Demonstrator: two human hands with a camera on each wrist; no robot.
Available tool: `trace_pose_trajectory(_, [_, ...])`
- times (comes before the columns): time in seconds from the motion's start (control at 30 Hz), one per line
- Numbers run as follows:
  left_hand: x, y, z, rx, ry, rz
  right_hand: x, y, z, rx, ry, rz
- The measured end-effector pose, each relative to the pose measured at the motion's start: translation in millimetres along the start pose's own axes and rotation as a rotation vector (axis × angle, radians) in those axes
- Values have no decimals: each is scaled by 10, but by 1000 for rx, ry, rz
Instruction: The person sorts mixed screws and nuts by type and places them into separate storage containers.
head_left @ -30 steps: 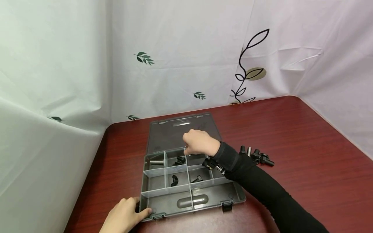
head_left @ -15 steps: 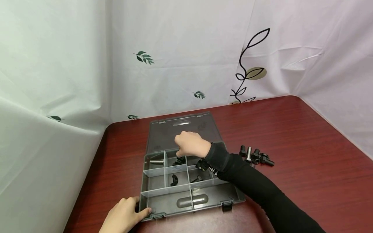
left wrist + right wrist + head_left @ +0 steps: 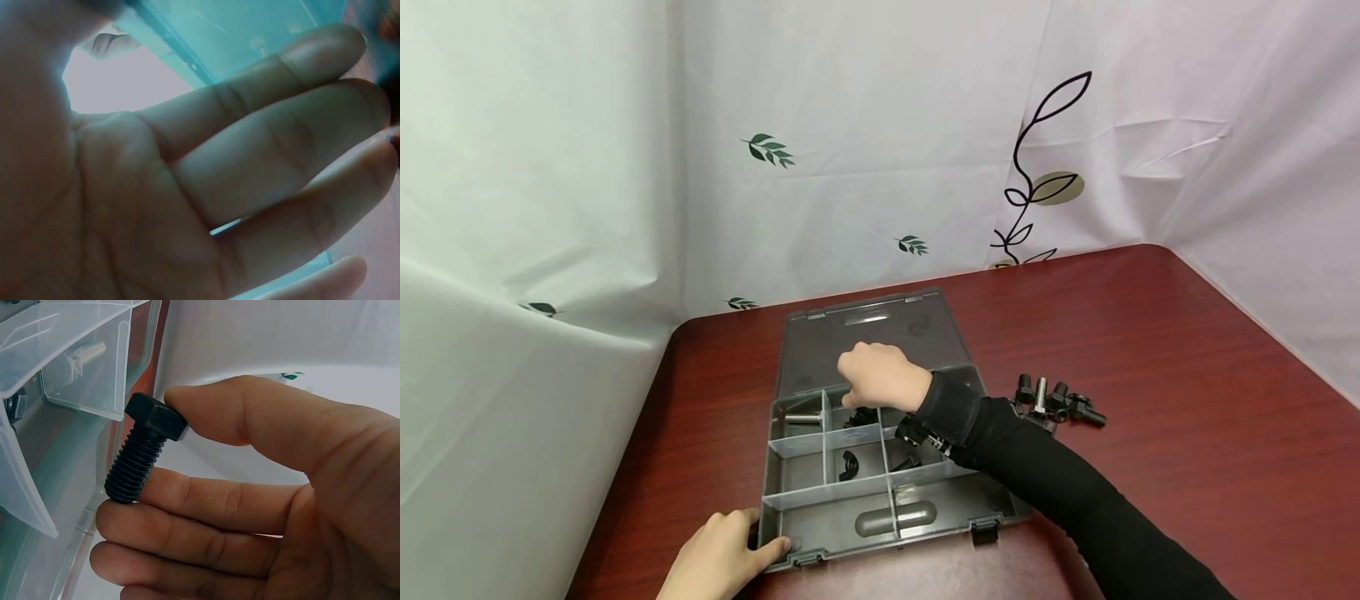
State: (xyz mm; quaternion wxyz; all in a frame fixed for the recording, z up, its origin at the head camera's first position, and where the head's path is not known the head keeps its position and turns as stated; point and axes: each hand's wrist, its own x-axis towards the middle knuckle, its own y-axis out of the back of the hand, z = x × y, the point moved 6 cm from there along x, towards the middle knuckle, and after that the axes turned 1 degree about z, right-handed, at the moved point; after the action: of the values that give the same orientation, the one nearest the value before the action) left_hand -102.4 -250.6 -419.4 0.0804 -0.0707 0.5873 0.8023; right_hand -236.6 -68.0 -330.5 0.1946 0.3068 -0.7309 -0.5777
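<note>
Toward the worktop's left edge, a box is being clasped by the left grip; a likely rigid bolt, best head-held, by the right grip.

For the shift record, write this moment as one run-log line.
right hand over box, pinches black bolt | left hand touches box's near-left corner | lid open | loose bolts on table, right of box

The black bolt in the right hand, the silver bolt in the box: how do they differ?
The black bolt is dark; the silver bolt is pale. The right hand pinches the black bolt; the silver bolt lies in the far-left compartment of the box. Both are threaded.
</note>
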Motion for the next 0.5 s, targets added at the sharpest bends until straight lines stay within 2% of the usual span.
trace_pose_trajectory(0.27, [1, -6, 2, 9, 5, -6, 8, 15, -21, -5, 17, 28])
trace_pose_trajectory(0.5, [2, -1, 7, 4, 8, -8, 25, 33, 56, -62, -37, 23])
